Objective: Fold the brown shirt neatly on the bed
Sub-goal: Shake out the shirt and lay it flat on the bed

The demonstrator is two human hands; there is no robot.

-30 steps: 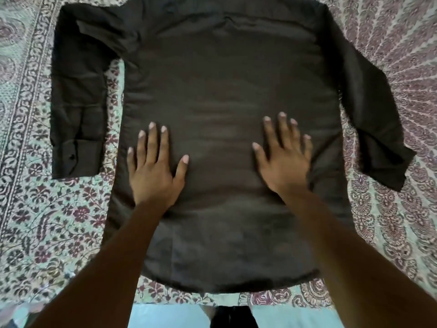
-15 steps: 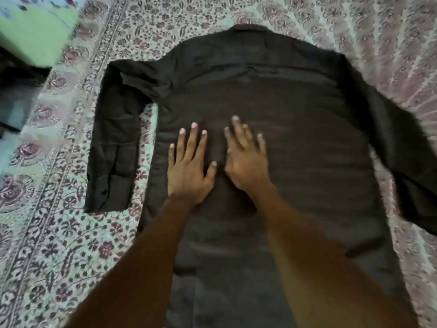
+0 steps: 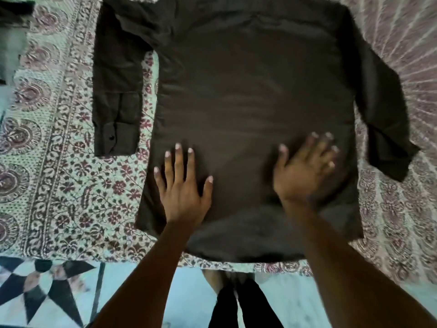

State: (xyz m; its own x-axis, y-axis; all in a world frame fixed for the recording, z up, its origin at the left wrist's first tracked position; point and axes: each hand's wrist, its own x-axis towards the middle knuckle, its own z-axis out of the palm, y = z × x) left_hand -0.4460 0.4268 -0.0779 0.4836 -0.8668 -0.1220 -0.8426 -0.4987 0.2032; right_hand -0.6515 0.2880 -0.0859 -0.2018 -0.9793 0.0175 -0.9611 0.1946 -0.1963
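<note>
The brown shirt (image 3: 248, 91) lies spread flat, back up, on the bed's patterned cover (image 3: 59, 174). Its left sleeve (image 3: 115, 102) hangs straight down beside the body, cuff button showing. The right sleeve (image 3: 383, 114) angles out to the right. My left hand (image 3: 182, 188) presses flat on the lower left of the shirt, fingers straight and spread. On the lower right of the shirt my right hand (image 3: 305, 171) lies flat, fingers spread, blurred by motion. Neither hand grips any cloth.
The bed's front edge (image 3: 94, 259) runs just below the shirt hem. Below it lies pale floor with a black star pattern (image 3: 47, 292). A person's dark trouser legs (image 3: 241, 304) stand at the bed edge. A dark object (image 3: 14, 10) sits at the top left.
Both hands slid from the shirt's middle, close together, down and apart toward the lower body. The view shifted nearer the hem, so the collar is out of frame.
</note>
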